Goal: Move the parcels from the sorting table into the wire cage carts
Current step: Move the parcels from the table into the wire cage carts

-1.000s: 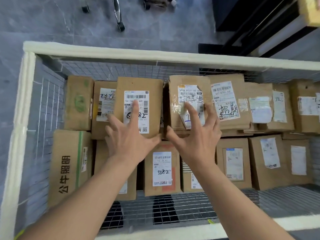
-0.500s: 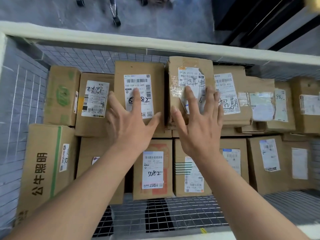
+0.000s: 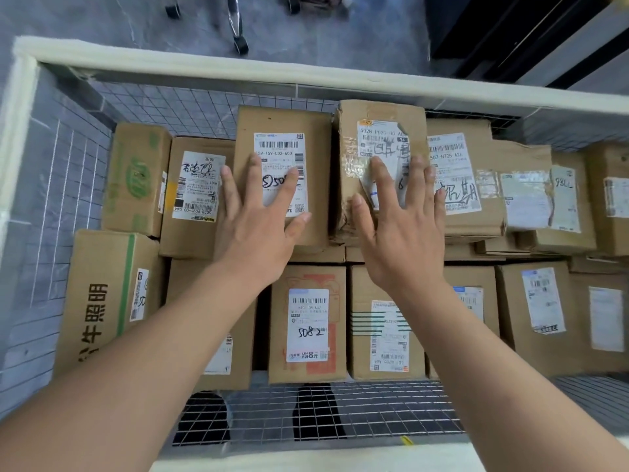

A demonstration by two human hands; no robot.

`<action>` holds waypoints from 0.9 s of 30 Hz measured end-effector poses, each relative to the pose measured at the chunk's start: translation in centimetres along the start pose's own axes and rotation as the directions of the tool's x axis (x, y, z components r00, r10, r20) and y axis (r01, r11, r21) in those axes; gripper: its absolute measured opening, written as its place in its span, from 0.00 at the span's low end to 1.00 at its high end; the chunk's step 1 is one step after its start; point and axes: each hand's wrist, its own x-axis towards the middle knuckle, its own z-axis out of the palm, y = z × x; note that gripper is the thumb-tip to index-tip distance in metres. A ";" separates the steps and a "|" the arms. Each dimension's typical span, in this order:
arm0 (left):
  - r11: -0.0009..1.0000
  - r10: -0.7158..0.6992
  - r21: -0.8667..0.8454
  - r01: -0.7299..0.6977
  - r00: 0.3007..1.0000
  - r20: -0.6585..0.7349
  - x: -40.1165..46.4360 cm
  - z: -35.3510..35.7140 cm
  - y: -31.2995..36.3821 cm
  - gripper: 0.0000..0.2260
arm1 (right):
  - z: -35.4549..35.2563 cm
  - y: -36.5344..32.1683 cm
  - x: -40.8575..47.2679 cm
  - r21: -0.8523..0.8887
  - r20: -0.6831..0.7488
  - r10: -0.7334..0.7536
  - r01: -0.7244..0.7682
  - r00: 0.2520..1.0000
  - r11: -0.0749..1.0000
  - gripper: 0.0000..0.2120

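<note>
I am looking straight down into the cage cart (image 3: pixel 218 68), and both hands are lying flat on parcels in the far row. My left hand (image 3: pixel 257 219) is resting with fingers straight and spread on the labelled box (image 3: pixel 282 172), fingertips over its white label. My right hand (image 3: pixel 398 226) is lying the same way on the taped box (image 3: pixel 379 165) just to its right, fingers splayed across the crumpled tape. Neither hand is curled round anything; they are only pressing or touching the tops.

Both boxes are sitting higher than their neighbours, on the far row against the far mesh wall, with the near row of boxes (image 3: pixel 308 323) below them and bare mesh floor nearer still.

As I judge it, the step is seating these two parcels. To do it well I am keeping the palms flat and pushing down and away evenly, so each box is settling square against the far wall rather than tipping toward the near row. The taped box looks soft and dented, so I am going gently there, spreading the load rather than poking with fingertips. The two boxes are touching or nearly so along their inner edges; I am avoiding wedging one over the other. The sorting table is out of view.
</note>
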 end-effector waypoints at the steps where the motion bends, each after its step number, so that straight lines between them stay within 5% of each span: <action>1: 1.000 0.003 0.005 -0.003 1.000 0.003 0.1 -0.1 -0.1 0.29 | 0.0 -0.1 0.0 -0.001 0.007 0.001 -0.001 1.000 1.000 0.29; 14: 0.994 0.023 0.100 -0.033 0.995 0.101 0.1 -2.8 0.1 0.28 | -1.9 -1.2 0.2 0.011 0.063 0.028 -0.029 0.998 1.000 0.28; 17: 0.967 0.101 0.231 -0.110 0.994 0.052 -0.7 -4.9 0.1 0.24 | -3.1 -2.2 -0.8 0.003 0.057 0.030 -0.030 0.998 1.000 0.27; 21: 0.945 0.243 0.203 -0.256 0.966 0.086 -1.7 -8.4 -0.2 0.22 | -6.1 -3.9 -2.8 0.038 0.100 0.011 -0.015 0.995 0.999 0.27; 27: 0.840 0.470 0.207 -0.502 0.863 0.183 -5.0 -15.9 1.1 0.28 | -13.2 -6.0 -7.6 0.041 0.100 0.020 -0.024 0.995 0.999 0.27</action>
